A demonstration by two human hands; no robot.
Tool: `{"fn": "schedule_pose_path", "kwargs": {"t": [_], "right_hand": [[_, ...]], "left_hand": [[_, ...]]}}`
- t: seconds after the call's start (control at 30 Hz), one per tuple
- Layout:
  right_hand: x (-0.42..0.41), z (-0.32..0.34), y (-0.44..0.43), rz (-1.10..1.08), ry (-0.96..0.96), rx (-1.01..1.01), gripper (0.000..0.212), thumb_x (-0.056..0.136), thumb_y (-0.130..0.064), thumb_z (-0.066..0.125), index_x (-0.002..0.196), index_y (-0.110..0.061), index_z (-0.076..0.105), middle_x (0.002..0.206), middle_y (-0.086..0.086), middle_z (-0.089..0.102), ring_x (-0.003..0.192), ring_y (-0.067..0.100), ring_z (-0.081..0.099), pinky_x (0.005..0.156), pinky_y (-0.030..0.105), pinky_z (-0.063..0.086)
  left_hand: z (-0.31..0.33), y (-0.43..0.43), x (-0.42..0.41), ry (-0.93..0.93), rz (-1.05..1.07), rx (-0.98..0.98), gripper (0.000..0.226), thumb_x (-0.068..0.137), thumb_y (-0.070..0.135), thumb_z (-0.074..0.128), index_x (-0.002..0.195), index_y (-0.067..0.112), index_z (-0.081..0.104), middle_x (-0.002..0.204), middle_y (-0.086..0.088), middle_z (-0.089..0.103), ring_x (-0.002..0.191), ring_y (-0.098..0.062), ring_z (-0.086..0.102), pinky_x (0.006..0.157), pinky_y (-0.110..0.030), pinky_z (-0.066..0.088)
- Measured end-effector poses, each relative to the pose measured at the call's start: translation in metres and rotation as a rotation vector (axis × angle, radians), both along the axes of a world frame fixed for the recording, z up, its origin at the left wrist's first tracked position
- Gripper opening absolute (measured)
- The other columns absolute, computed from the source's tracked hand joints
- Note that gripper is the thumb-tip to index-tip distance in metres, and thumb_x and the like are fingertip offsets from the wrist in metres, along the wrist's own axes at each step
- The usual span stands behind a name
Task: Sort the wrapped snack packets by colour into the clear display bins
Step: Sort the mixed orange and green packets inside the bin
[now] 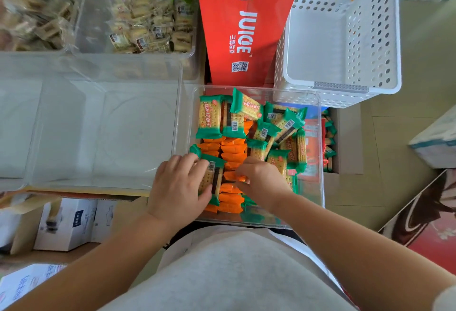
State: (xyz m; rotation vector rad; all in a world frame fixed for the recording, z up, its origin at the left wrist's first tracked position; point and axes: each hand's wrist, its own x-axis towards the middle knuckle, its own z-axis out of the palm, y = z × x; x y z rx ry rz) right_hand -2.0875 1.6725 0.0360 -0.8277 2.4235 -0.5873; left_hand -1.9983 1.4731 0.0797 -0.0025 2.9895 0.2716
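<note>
The empty clear plastic bin (98, 133) is waiting on your left; your left hand (176, 187) is gripping a green-ended cracker packet (212, 177) with curled fingers (187, 162) inside the mixed clear tub (320, 152); your right hand (262, 178) is pinching an orange foil packet (233, 176); you are best lifting one colour at a time, clear of the pile.

The green-ended cracker packets (211, 119) show pale yellow dotted biscuits, red lettering and white barcodes; the orange packets (233, 149) are plain bright orange. The juice carton (243, 26) is red with white lettering and a black-and-white QR square. The perforated basket (345, 39) is white, speckled with round holes. The rug (431, 231) is red with dark swirls.
</note>
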Motion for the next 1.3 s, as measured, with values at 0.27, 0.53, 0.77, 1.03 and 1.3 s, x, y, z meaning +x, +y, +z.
{"fn": "schedule_pose_path", "kwargs": {"t": [0.27,0.53,0.77,1.03,1.3], "right_hand": [[-0.009,0.006,-0.010,0.201,0.023,0.150,0.023,0.097,-0.036,0.059,0.107,-0.022,0.074,0.102,-0.001,0.059,0.086,0.026,0.064,0.070,0.039,0.056],[-0.064,0.021,0.035,-0.357,0.307,0.159,0.073,0.089,-0.052,0.062,0.149,-0.017,0.040,0.155,0.011,0.035,0.145,0.032,0.028,0.120,0.048,0.026],[-0.077,0.031,0.039,-0.113,0.222,0.391,0.058,0.091,-0.069,0.045,0.123,-0.022,0.060,0.120,0.001,0.057,0.120,0.026,0.048,0.102,0.042,0.042],[-0.092,0.024,0.037,-0.009,0.064,0.365,0.048,0.094,-0.019,0.045,0.141,-0.019,0.051,0.156,-0.001,0.038,0.145,0.023,0.031,0.117,0.043,0.029],[-0.106,0.010,0.023,-0.111,0.088,0.316,0.053,0.084,-0.002,0.056,0.133,-0.019,0.048,0.139,0.000,0.040,0.111,0.029,0.059,0.089,0.041,0.050]], "left_hand": [[0.001,0.009,-0.012,-0.032,-0.031,-0.072,0.051,0.075,0.054,0.074,0.110,0.018,0.065,0.106,-0.006,0.057,0.096,-0.027,0.054,0.080,-0.044,0.048],[0.000,0.027,-0.054,-0.005,-0.157,0.024,0.053,0.079,0.047,0.073,0.120,0.015,0.063,0.122,-0.007,0.058,0.112,-0.029,0.054,0.094,-0.047,0.048],[-0.013,0.043,-0.106,-0.068,-0.279,-0.042,0.069,0.089,0.050,0.059,0.148,0.016,0.045,0.159,-0.009,0.032,0.145,-0.030,0.031,0.118,-0.055,0.022],[-0.020,0.030,-0.118,-0.102,-0.279,-0.120,0.059,0.094,0.045,0.055,0.148,0.021,0.046,0.167,-0.002,0.014,0.147,-0.024,0.028,0.121,-0.062,0.007],[-0.016,0.015,-0.094,-0.185,-0.237,-0.077,0.059,0.091,0.044,0.061,0.145,0.023,0.049,0.165,-0.008,0.019,0.147,-0.031,0.030,0.119,-0.057,0.020]]}}
